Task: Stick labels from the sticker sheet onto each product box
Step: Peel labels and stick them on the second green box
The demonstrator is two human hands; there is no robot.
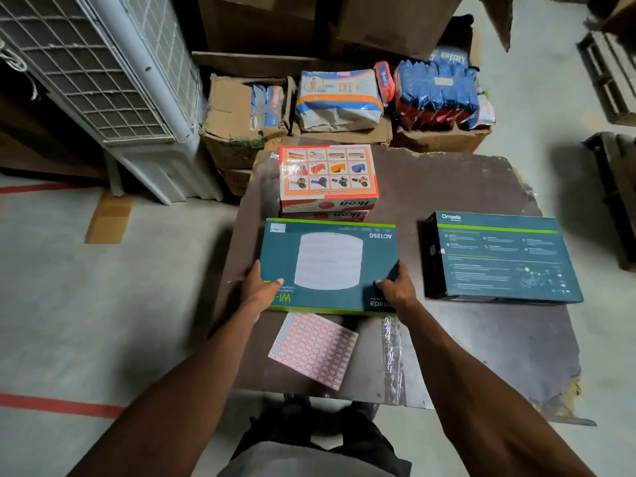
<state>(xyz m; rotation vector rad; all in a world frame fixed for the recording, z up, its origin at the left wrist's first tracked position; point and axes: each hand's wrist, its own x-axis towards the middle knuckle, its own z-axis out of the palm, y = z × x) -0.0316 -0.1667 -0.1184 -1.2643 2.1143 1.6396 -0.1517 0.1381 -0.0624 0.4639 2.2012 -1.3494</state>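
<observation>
- Here, both hands hold a flat teal cardboard product box with green edges and a white round device printed on its top [328, 266], above a dark brown board [481, 339] that lies on the pale floor.
- The left hand [258, 287] grips the box's near left corner, thumb curled over the top face, the other fingers hidden beneath.
- The right hand [395, 287] grips the near right corner the same way, thumb on top, fingers wrapped round the side.
- A small white label [278, 228] sits on the far left corner of the held box's top.
- The sticker sheet, a white square of paper ruled into rows of small red-bordered labels [313, 349], lies on the board just nearer the person than the held box; its far edge is hidden under the box.
- A second teal flat box with white printed text on its face [499, 258] lies on the board to the right, well apart from the held one.
- Two stacked white-and-orange boxes with product photographs on top [328, 177] stand just beyond the held box.
- A strip of clear plastic film [392, 356] lies on the board beside the sheet.
- Behind the board stand open brown cartons with blue and white packets [344, 105].
- A white grilled cooler unit [113, 80] stands at far left.
</observation>
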